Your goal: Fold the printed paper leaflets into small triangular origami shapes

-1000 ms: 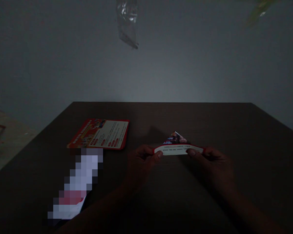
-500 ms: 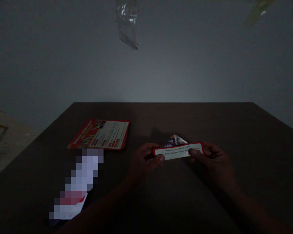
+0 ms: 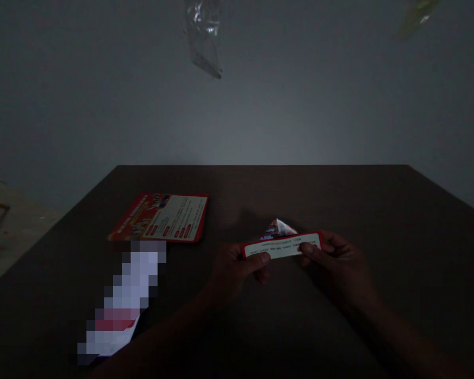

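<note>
Red-edged paper [image 3: 280, 248] spans both hands [image 3: 231, 271] [image 3: 347, 268], well inside the table's far edge [image 3: 260, 167].

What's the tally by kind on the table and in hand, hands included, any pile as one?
Left hand and right hand, both bare: 2
Red-bordered white folded paper, held: 1
Red-and-cream rectangular printed paper or pile, flat: 1
Slim oblong lit-screen device, partly pixelated: 1
Total: 5
</note>
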A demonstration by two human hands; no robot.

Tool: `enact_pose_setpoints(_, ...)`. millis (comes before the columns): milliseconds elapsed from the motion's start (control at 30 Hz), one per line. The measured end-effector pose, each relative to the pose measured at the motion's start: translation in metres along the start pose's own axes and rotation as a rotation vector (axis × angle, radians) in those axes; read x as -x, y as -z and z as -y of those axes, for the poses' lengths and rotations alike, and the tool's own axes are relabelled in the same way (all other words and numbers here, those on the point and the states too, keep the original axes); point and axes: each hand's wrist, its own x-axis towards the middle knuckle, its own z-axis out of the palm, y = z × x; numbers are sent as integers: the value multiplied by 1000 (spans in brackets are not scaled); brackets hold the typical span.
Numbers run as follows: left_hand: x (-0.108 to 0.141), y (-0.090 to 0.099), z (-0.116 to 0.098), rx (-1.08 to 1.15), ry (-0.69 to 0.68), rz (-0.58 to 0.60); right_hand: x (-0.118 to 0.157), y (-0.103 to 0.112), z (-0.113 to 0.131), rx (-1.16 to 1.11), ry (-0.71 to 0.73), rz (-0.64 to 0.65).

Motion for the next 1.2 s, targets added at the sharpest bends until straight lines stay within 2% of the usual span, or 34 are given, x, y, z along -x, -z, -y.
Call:
enact_pose_setpoints(100, 0, 1, -1, -4, 15, 2, 0, 0, -1, -13, -1, 5)
enact_pose_setpoints(267, 3, 1, 2, -42, -8, 98, -2, 1, 0, 5, 1, 35)
enact_pose_setpoints(367, 4, -2, 2, -46, -30, 78, 0, -1, -1, -25, 4, 40)
enact_pose_setpoints(500, 6, -10, -1, -59, -101, 48, 6, -12, -11, -119, -16, 142)
enact_pose_setpoints(633, 7, -15, 0, -40, -158, 52, 13, -26, -22, -185, -94, 269)
enact_pose_setpoints(733, 5, -15, 3, -22, -164, 84, 15, -31, -22, -221, -133, 292)
enact_pose_setpoints(867, 3, -13, 6, 8, -137, 115, 13, -30, -16, -246, -194, 252)
enact_pose_setpoints(1033, 1, -10, 4, 35, -36, 30, 5, -22, -7, -254, -195, 86)
enact_pose_setpoints(1133, 0, -9, 2, 67, -18, 19, 0, -17, 1, -295, -191, -6)
enact_pose_setpoints(1200, 0, -8, 3, 85, -5, 28, -5, -10, 5, -321, -183, -24)
